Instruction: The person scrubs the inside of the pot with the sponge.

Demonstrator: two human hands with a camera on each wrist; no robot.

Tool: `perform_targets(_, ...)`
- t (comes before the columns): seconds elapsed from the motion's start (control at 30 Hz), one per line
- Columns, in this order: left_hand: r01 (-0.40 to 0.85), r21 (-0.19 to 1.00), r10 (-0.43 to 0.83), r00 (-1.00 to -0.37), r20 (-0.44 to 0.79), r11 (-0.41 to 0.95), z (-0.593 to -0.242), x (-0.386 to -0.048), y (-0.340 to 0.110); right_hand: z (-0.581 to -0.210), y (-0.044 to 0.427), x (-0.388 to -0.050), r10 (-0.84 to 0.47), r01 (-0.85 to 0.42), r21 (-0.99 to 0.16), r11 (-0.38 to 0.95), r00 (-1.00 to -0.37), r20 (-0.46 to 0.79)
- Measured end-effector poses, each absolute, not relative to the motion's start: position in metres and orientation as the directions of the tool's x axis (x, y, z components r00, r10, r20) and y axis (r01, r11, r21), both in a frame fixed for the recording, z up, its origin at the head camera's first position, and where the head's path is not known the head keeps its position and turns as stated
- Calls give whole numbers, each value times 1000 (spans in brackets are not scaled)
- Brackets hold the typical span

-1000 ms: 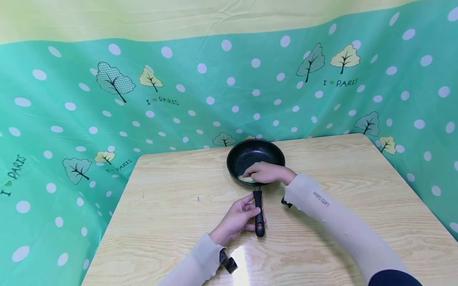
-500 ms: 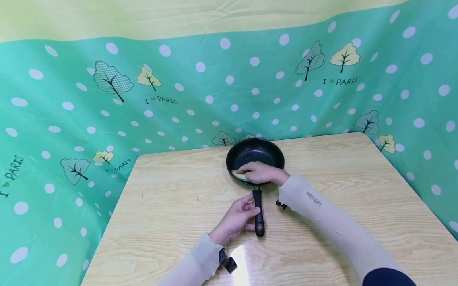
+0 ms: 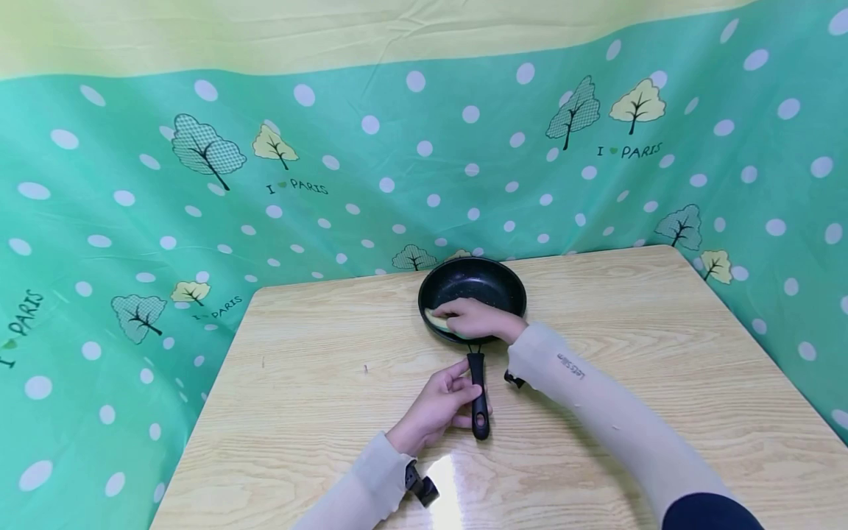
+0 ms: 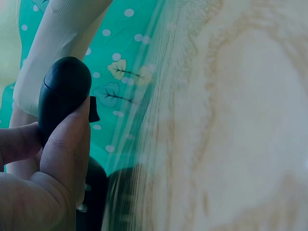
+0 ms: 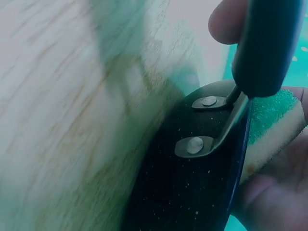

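Observation:
A black frying pan (image 3: 486,283) rests on the wooden table, its handle (image 3: 476,372) pointing toward me. My left hand (image 3: 430,412) holds that handle between thumb and fingers; in the left wrist view the handle's rounded end (image 4: 67,79) sticks out above the fingers. Inside the pan, at its near-left side, my right hand (image 3: 478,319) grips a sponge (image 3: 435,320) against the surface. The right wrist view shows the sponge's green scouring layer (image 5: 272,118) and pale foam behind the pan's rim. Part of the sponge is hidden under the right hand.
The pale wooden table (image 3: 318,383) runs out to both sides of the pan. A green polka-dot curtain (image 3: 331,147) with printed trees hangs behind and beside it, close to the pan's far rim. Each wrist carries a small black device (image 3: 422,486).
My right hand has slid leftward with the sponge along the pan's near side, and its forearm followed. The left hand and the pan look unmoved.

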State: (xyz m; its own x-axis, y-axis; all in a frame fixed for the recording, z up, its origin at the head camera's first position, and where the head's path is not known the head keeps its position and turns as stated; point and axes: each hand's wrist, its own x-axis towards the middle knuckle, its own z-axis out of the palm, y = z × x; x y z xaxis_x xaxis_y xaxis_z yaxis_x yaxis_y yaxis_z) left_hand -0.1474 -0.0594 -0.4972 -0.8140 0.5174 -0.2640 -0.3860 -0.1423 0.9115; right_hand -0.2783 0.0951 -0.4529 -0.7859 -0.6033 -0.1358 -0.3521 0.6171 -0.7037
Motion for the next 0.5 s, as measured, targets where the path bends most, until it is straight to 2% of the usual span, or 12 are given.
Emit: perform_targets(0.5, -388, 912, 525, -808, -267, -133, -495, -147, -60, -460, 88, -286, -555, -274, -755, 596, -820, -141)
